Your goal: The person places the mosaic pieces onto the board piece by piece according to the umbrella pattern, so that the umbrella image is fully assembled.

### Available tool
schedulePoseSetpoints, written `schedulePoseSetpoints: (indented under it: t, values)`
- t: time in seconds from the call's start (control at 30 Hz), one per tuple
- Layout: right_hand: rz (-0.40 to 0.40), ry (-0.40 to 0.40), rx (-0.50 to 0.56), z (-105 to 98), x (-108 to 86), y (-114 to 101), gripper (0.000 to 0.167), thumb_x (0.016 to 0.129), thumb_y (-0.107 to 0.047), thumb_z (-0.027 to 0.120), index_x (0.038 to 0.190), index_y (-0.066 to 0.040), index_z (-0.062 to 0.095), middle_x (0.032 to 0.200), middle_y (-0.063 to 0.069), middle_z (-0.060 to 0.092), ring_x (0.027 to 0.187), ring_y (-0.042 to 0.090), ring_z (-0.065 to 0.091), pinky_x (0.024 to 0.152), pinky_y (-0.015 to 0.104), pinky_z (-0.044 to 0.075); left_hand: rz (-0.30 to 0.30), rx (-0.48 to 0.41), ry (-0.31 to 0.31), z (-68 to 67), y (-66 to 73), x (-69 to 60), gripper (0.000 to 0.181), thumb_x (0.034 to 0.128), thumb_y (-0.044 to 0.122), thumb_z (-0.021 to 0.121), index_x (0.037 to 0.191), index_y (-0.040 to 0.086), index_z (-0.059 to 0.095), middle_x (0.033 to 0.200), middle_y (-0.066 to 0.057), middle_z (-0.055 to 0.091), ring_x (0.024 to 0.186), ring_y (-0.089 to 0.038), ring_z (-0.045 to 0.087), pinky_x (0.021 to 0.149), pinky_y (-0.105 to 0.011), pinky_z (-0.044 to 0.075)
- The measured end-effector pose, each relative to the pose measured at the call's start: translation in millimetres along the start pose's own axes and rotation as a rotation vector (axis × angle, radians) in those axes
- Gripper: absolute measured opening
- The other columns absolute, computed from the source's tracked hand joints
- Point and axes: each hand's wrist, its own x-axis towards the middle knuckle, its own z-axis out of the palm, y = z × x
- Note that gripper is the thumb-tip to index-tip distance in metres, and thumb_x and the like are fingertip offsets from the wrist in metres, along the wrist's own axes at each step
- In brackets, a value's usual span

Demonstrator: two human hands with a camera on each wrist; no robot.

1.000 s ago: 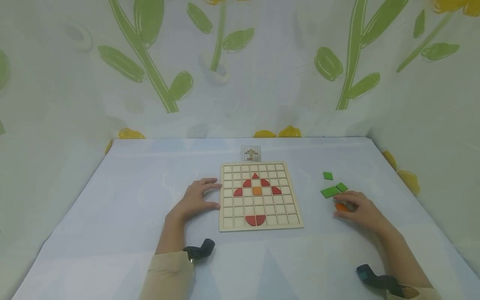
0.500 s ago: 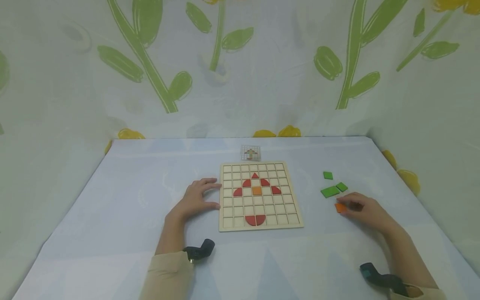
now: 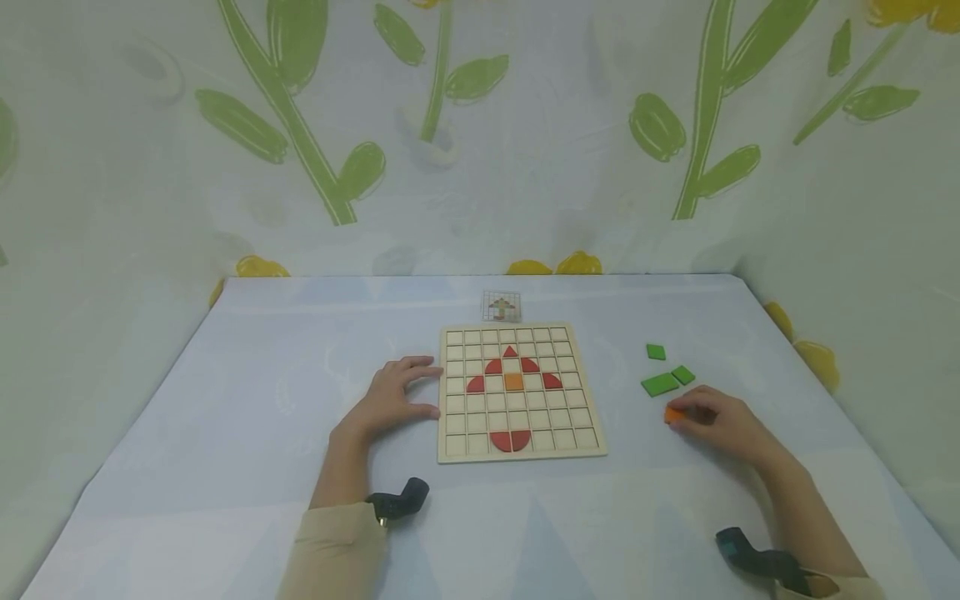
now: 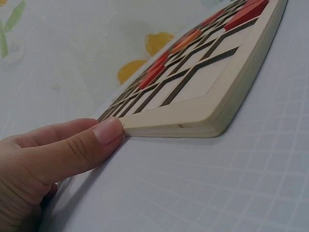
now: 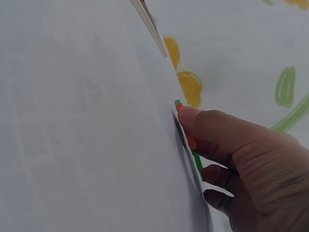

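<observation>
A wooden grid board [image 3: 480, 423] lies flat mid-table, with red tiles [image 3: 512, 441] and one orange square tile [image 3: 513, 382] in its cells. My left hand [image 3: 390, 398] rests by its left edge, thumb and fingers spread apart; in the left wrist view the thumb [image 4: 82, 150] touches the board's rim [image 4: 174, 126]. Right of the board, my right hand [image 3: 723, 425] pinches an orange tile [image 3: 672, 414] between thumb and fingers, the hand covering part of it. In the right wrist view the orange tile [image 5: 191, 141] shows behind the thumb, low over the table.
Several green tiles lie right of the board, among them a longer one [image 3: 660, 384], a small one [image 3: 683, 374] and another [image 3: 656, 352]. Behind the board lies a small pattern card [image 3: 501, 306]. Flower-printed cloth [image 3: 525, 167] rises beyond the table's back edge.
My right hand has taken the orange tile in a pinch and shifted it slightly, first right, then a little left. My left hand and the board stay in place.
</observation>
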Motion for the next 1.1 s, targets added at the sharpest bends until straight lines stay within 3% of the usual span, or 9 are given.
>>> schedulePoseSetpoints:
  t: [0.37, 0.97, 1.1]
  values:
    - [-0.012, 0.022, -0.001, 9.9, 15.4, -16.4, 0.022, 0.077, -0.012, 0.077, 0.098, -0.010, 0.071, 0.093, 0.000, 0.066, 0.082, 0.002, 0.049, 0.072, 0.017, 0.043, 0.002, -0.001, 0.005, -0.8, -0.9, 0.0, 0.065, 0.0711, 0.039, 0.079, 0.129, 0.019, 0.059, 0.143, -0.006, 0.044, 0.131, -0.029, 0.036, 0.104, -0.052, 0.028]
    - [-0.159, 0.033, 0.044, 29.5, 38.1, -29.4, 0.024, 0.072, -0.003, 0.078, 0.094, -0.008, 0.070, 0.091, 0.001, 0.067, 0.082, 0.005, 0.053, 0.071, 0.018, 0.043, 0.015, -0.018, 0.000, 1.2, -4.0, 1.4, 0.065, 0.0710, 0.041, 0.079, 0.129, 0.019, 0.059, 0.144, -0.004, 0.044, 0.132, -0.029, 0.035, 0.105, -0.053, 0.027]
    - [-0.154, 0.017, 0.062, 32.1, 41.7, -33.7, 0.025, 0.073, -0.002, 0.078, 0.096, -0.008, 0.070, 0.093, 0.001, 0.067, 0.086, 0.006, 0.055, 0.074, 0.017, 0.043, 0.018, -0.015, 0.001, 1.0, -3.5, 1.3, 0.066, 0.0708, 0.041, 0.079, 0.129, 0.020, 0.059, 0.144, -0.005, 0.044, 0.132, -0.029, 0.035, 0.105, -0.053, 0.027]
